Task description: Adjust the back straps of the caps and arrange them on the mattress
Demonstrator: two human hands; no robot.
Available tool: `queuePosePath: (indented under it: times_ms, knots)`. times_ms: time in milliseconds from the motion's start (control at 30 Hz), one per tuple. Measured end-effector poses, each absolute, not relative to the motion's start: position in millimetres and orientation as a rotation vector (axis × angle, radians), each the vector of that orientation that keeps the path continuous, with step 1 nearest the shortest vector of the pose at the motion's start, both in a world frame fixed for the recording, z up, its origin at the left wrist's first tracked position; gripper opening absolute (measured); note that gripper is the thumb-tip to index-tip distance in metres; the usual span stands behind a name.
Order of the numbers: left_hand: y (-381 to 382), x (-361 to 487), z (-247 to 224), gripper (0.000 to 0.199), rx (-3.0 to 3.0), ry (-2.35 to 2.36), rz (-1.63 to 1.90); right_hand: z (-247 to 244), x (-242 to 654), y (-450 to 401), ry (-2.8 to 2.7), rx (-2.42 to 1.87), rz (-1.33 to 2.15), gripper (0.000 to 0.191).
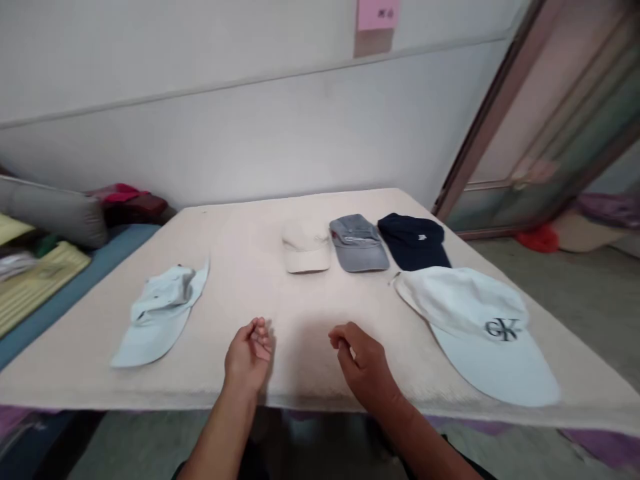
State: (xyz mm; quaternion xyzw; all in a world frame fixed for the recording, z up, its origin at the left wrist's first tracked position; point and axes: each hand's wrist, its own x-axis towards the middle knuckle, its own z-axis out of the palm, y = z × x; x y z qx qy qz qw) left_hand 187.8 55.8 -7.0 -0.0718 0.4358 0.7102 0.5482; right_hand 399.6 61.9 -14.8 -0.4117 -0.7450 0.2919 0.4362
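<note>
My left hand [249, 353] is over the near middle of the table, palm turned inward, its fingers loosely curled around nothing. To its right is my right hand [361, 360], closed with the fingers bent and the thumb near the index finger; nothing shows in it. A pale blue cap [163, 310] lies left of my left hand. On the other side, a larger-looking white cap [475, 320] with dark letters is nearest my right hand. Farther back, a cream cap [307, 247], a grey cap [359, 243] and a navy cap [414, 240] form a row.
A cream cloth [240, 240] covers the table. Behind it rises a white wall [250, 140] with a pink note [378, 15]. At left are a grey cushion [55, 210] and folded yellow fabric [45, 283]. A framed door [540, 133] stands at right.
</note>
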Motion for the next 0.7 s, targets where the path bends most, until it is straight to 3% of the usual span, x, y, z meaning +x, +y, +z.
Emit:
queuePosePath:
  times_ms: [367, 500, 700]
  knots:
    - [-23, 29, -21, 0.021, -0.405, 1.083, 2.086, -24, 293, 52, -2.091, -0.861, 0.907, 0.016]
    - [-29, 11, -25, 0.018, -0.349, 1.037, 2.095, -29, 269, 49, -2.123, -0.814, 0.927, 0.019]
    - [-18, 12, -19, 0.03, -0.245, 0.947, 1.901, -39, 252, 47, -2.11, -0.82, 1.025, 0.019]
